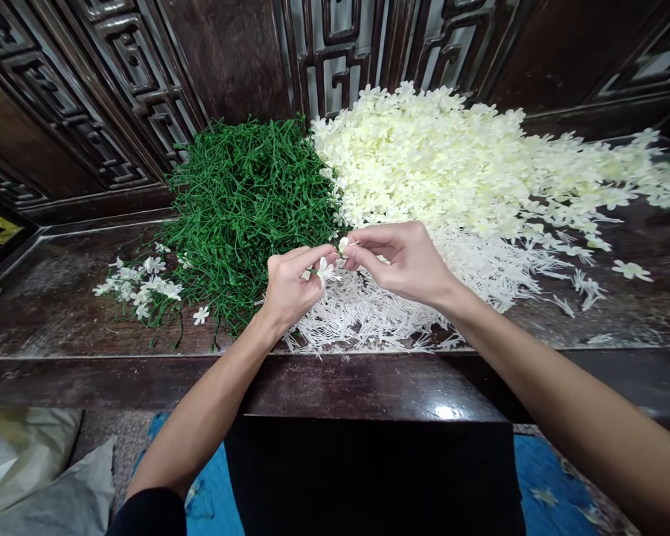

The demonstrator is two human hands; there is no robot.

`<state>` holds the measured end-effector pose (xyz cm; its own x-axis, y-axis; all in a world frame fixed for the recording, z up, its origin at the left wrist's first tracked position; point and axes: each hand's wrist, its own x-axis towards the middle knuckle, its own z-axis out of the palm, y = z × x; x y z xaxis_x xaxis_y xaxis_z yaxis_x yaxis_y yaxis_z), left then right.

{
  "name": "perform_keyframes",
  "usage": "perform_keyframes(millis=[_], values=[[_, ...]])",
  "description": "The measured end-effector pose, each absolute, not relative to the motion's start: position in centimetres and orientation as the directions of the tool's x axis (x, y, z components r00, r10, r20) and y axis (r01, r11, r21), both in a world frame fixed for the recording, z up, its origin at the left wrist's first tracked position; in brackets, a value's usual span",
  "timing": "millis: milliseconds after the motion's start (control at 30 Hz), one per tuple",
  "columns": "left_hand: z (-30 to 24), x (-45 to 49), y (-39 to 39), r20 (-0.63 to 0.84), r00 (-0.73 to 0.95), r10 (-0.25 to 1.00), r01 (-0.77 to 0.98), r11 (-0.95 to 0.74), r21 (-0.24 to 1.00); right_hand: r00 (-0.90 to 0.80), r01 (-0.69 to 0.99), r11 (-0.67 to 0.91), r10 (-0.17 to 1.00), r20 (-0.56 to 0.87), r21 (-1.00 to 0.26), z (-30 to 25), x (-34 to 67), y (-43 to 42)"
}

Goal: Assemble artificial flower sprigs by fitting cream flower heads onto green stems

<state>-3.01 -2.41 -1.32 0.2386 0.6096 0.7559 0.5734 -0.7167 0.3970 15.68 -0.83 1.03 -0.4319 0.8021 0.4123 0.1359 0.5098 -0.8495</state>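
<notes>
- Left hand [295,286] pinches a thin green plastic-looking stem [312,271] bearing an open white artificial flower [327,272]; right hand [405,260] pinches a small cream-white artificial blossom [343,245], just beside that flower, over a loose heap of thin white sprigs [362,321];
- a slack pinch could drop the blossom among the sprigs; too hard a squeeze might crease its petals;
- pale crumpled sacks [81,484] lie lower left; their contents cannot be told

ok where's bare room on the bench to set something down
Mainly the left end of the wooden bench, left of the white flower cluster. A smaller patch lies in front of the loose blossom at right. The middle is crowded: green stems, cream petals and white stamens, with the left hand and right hand above.
</notes>
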Motion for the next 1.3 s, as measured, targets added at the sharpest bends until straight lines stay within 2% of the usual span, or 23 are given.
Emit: perform_keyframes(millis=[233,467,667,800,900,1033,1133,1300], values=[[-1.7,-2.9,-2.5,0.786,0.216,0.579,0.593,-0.718,0.365,-0.411,0.284,0.643,0.752,0.516,-0.711,1.0,15.3,-1.2],[-1.4,-2.7,-2.6,0.836,0.233,0.496,0.563,-0.77,0.3,-0.416,0.244,0.692,0.707,0.571,-0.68,0.9,15.3,-1.4],[-1.6,-2.8,-2.3,0.864,0.277,0.421,0.541,-0.811,0.222,-0.417,0.277,0.721,0.685,0.597,-0.635,0.5,15.2,-1.2],[-1.9,-2.8,-2.1,0.842,0.298,0.45,0.569,-0.792,0.222,-0.433,0.322,0.714,0.695,0.573,-0.622,0.4,15.4,-0.9],[-1.6,-2.8,-2.0,0.789,0.269,0.553,0.586,-0.744,0.321,-0.442,0.307,0.679,0.722,0.532,-0.667,0.9,15.7,-0.8],[-1.2,-3.0,-1.9,0.71,0.215,0.67,0.561,-0.68,0.472,-0.41,0.224,0.534,0.81,0.419,-0.815,1.5,16.3,-0.5],[-1.0,-3.1,-1.8,0.706,0.214,0.675,0.542,-0.683,0.489,-0.379,0.184,0.455,0.851,0.364,-0.871,1.5,16.5,-0.3],[-1.1,-3.1,-2.1,0.731,0.224,0.645,0.542,-0.706,0.457,-0.41,0.123,0.418,0.847,0.338,-0.9,1.1,16.2,-0.3]])
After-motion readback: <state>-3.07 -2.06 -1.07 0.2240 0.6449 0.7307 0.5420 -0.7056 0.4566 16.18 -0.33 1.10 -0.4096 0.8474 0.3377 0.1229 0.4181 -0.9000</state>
